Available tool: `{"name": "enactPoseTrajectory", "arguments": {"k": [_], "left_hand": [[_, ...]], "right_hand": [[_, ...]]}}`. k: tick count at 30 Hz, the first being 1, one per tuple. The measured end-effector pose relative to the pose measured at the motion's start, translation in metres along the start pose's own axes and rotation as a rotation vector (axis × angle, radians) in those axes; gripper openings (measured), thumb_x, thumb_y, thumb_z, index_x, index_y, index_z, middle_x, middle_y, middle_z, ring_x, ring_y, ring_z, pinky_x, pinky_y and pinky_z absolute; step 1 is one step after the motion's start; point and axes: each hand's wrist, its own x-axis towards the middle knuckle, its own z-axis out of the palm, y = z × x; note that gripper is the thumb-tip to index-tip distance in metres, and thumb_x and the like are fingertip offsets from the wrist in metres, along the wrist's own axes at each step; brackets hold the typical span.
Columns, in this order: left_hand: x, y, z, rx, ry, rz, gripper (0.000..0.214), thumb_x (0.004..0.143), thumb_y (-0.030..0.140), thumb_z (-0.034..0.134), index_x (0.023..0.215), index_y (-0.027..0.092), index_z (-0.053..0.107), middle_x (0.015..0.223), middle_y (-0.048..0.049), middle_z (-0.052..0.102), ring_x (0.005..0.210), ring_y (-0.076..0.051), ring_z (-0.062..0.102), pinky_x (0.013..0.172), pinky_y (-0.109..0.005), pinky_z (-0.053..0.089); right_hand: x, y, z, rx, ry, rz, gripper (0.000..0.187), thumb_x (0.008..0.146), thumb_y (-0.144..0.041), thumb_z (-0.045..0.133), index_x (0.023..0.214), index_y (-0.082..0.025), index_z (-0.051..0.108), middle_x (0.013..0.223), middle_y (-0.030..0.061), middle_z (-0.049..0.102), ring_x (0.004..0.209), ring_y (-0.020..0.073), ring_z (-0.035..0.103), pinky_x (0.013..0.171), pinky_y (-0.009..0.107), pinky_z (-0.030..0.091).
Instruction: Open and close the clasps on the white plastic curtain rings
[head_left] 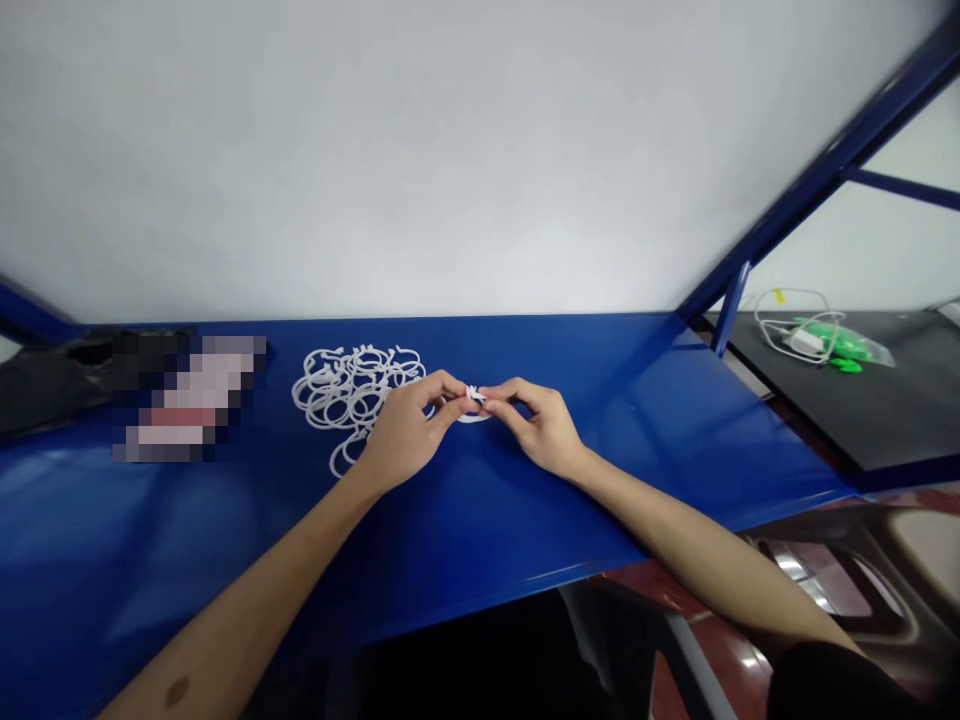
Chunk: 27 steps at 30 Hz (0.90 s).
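A white plastic ring with a small clasp at its top is held between my two hands. My left hand pinches one side of the clasp with thumb and fingertips. On the other side, my right hand pinches it the same way. The fingertips of both hands almost meet, and they partly cover the clasp. To the left lies a pile of similar white rings, several of them overlapping. Part of that pile is hidden behind my left hand.
Everything lies on a blue table against a pale wall. At the left are a pixelated flat object and a black bag. A black tabletop at the right bears a white cable and green items.
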Motion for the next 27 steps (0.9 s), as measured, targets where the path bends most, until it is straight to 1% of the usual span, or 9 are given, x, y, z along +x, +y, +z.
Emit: {"name": "enactPoseTrajectory", "arguments": {"k": [4,10,13,16,18,20,23,25,27], "left_hand": [[-0.001,0.0,0.001,0.07,-0.011,0.078,0.013,0.089,0.029,0.062,0.077,0.023,0.06,0.07,0.0037,0.067,0.064,-0.013,0.061,0.065,-0.027,0.047],[-0.001,-0.002,0.002,0.097,-0.043,0.12,0.013,0.089,0.022,0.058,0.076,0.023,0.059,0.071,0.0032,0.068,0.064,-0.013,0.062,0.065,-0.027,0.049],[0.0,-0.003,0.002,0.166,-0.045,0.133,0.009,0.092,0.028,0.061,0.084,0.023,0.062,0.08,0.0011,0.072,0.073,-0.015,0.064,0.073,-0.03,0.052],[0.0,-0.01,0.003,0.397,-0.024,0.222,0.015,0.093,0.036,0.064,0.1,0.023,0.066,0.098,-0.0033,0.074,0.097,-0.023,0.063,0.089,-0.04,0.051],[0.0,-0.016,0.004,0.574,-0.05,0.299,0.027,0.091,0.041,0.067,0.11,0.022,0.067,0.111,-0.0069,0.072,0.11,-0.028,0.058,0.099,-0.047,0.047],[0.0,-0.022,0.005,0.698,-0.106,0.355,0.031,0.089,0.042,0.07,0.11,0.02,0.069,0.119,-0.0096,0.069,0.116,-0.031,0.054,0.102,-0.051,0.045],[0.0,-0.027,0.006,0.75,-0.166,0.41,0.015,0.094,0.031,0.063,0.1,0.021,0.073,0.12,-0.0085,0.068,0.116,-0.03,0.052,0.099,-0.049,0.047],[0.0,-0.026,0.008,0.722,-0.148,0.451,0.017,0.098,0.025,0.056,0.095,0.022,0.073,0.117,-0.0067,0.069,0.113,-0.028,0.052,0.096,-0.047,0.048],[-0.001,-0.023,0.009,0.684,-0.105,0.496,0.019,0.099,0.025,0.054,0.095,0.022,0.072,0.114,-0.0062,0.07,0.111,-0.026,0.053,0.095,-0.044,0.049]], "right_hand": [[-0.001,0.0,-0.003,-0.014,-0.055,0.002,0.014,0.098,-0.031,0.063,0.095,-0.021,0.071,0.096,0.004,0.078,0.085,0.0162,0.074,0.079,0.029,0.057],[-0.004,-0.002,-0.005,-0.065,-0.137,-0.046,0.014,0.1,-0.029,0.059,0.094,-0.021,0.07,0.094,0.0038,0.076,0.085,0.0159,0.072,0.078,0.029,0.056],[0.0,-0.001,-0.006,-0.141,-0.115,-0.072,0.014,0.101,-0.028,0.057,0.098,-0.021,0.069,0.094,0.004,0.076,0.084,0.0156,0.071,0.077,0.029,0.056],[0.009,0.009,-0.015,-0.299,-0.061,-0.106,0.016,0.101,-0.027,0.056,0.102,-0.019,0.07,0.097,0.0066,0.072,0.086,0.0166,0.069,0.077,0.029,0.056],[0.015,0.021,-0.027,-0.45,0.013,-0.041,0.017,0.1,-0.026,0.057,0.103,-0.018,0.072,0.1,0.0082,0.069,0.084,0.0172,0.067,0.075,0.03,0.055],[0.019,0.036,-0.044,-0.651,0.031,0.101,0.017,0.098,-0.025,0.059,0.103,-0.019,0.074,0.098,0.008,0.067,0.081,0.0183,0.066,0.075,0.032,0.054],[0.02,0.057,-0.069,-0.889,-0.025,0.28,0.013,0.093,-0.021,0.065,0.1,-0.021,0.076,0.094,0.0088,0.069,0.084,0.0214,0.066,0.074,0.033,0.054],[0.019,0.065,-0.079,-0.961,-0.029,0.309,0.014,0.091,-0.018,0.067,0.1,-0.021,0.076,0.092,0.0093,0.07,0.086,0.0221,0.065,0.073,0.032,0.054],[0.019,0.065,-0.081,-0.961,-0.013,0.284,0.016,0.093,-0.015,0.062,0.101,-0.02,0.075,0.093,0.0106,0.072,0.088,0.0228,0.065,0.074,0.034,0.054]]}}
